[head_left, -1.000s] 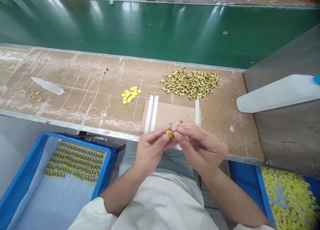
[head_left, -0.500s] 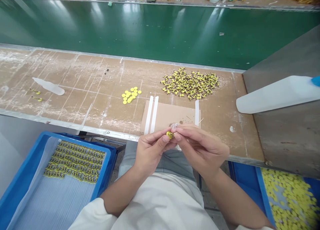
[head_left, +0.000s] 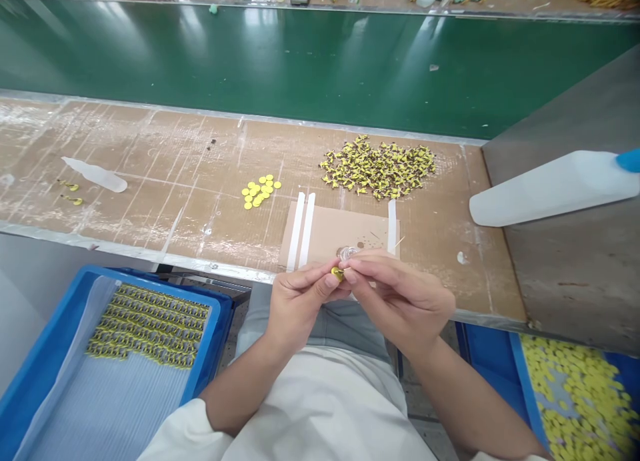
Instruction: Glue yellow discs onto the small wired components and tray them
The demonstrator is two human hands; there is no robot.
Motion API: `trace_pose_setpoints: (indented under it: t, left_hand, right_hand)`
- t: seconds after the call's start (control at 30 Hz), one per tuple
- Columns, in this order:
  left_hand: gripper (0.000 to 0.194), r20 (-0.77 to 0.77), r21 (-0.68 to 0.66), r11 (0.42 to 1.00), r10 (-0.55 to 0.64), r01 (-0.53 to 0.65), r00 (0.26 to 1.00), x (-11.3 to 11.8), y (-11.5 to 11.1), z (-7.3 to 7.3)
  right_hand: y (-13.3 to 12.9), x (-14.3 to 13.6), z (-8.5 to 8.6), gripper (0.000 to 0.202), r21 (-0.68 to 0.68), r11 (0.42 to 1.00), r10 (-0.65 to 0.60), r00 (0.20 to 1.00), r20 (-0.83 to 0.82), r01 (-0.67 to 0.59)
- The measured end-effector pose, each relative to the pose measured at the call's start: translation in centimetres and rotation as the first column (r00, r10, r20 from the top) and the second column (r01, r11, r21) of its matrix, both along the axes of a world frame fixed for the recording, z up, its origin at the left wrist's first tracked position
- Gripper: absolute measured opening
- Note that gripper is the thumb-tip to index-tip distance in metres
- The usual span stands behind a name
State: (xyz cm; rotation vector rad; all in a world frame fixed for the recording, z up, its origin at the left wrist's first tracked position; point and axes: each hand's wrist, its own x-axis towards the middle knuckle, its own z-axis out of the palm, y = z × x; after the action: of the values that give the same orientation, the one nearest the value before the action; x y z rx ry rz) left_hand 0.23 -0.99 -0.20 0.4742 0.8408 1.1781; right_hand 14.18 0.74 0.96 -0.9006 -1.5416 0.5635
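Between my two hands, just over the table's front edge, is a small yellow piece (head_left: 337, 273) with a dark part. My left hand (head_left: 301, 305) pinches its yellow disc between thumb and fingers. The thumb and fingertips of my right hand (head_left: 400, 297) are closed at the dark part on its right side. Just beyond my fingertips, a small clear round dish (head_left: 346, 253) rests on a cardboard sheet (head_left: 345, 224) with white tape strips. Behind the sheet lies a pile of small yellow and dark figures (head_left: 379, 167). Several yellow discs (head_left: 261, 190) lie to its left.
A white bottle (head_left: 545, 189) with a blue cap leans in from the right. Blue trays stand low: one with rows of pieces (head_left: 150, 324) at left, one with yellow discs (head_left: 583, 394) at right. A green belt (head_left: 300, 67) runs behind the table.
My hands stay together at nearly the same spot, and the yellow piece has turned slightly between my fingers. The whole view has shifted a little.
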Motion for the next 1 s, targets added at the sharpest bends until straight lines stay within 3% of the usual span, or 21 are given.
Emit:
trace_pose_setpoints:
  t: [0.17,0.33,0.57,0.63,0.73,0.87,1.0]
  left_hand:
    - [0.018,-0.044,0.024,1.0,-0.016,0.017,0.999,-0.2,0.0,0.2]
    - [0.016,-0.011,0.06,0.995,-0.077,0.077,0.997,-0.6,0.5,-0.1]
    - [0.026,0.017,0.114,0.99,-0.091,0.089,0.996,-0.8,0.9,-0.9]
    - [0.021,0.047,0.172,0.981,-0.101,0.092,0.994,-0.9,0.8,-1.2]
    - [0.016,0.08,0.226,0.968,-0.133,0.112,0.988,-1.1,0.8,-1.5]
    - [0.02,0.088,0.241,0.964,-0.138,0.113,0.987,-1.5,0.9,-1.9]
    - [0.021,0.094,0.233,0.964,-0.152,0.127,0.984,-1.7,0.9,-2.1]
  right_hand:
    - [-0.1,0.2,0.5,0.04,-0.071,0.997,0.026,1.0,-0.008,-0.027]
    - [-0.5,0.7,1.0,0.029,-0.239,0.967,0.059,0.989,-0.137,-0.091]
    - [-1.0,0.5,1.8,0.022,-0.458,0.809,0.166,0.891,-0.423,-0.368]
    - [-1.1,0.3,1.8,0.022,-0.458,0.796,0.169,0.872,-0.459,-0.395]
    - [-1.2,0.1,1.9,0.025,-0.418,0.821,0.18,0.872,-0.455,-0.388]
    - [-1.3,-0.1,1.9,0.029,-0.364,0.849,0.212,0.878,-0.429,-0.383]
    - [-1.3,-0.2,1.7,0.029,-0.371,0.838,0.229,0.875,-0.427,-0.401]
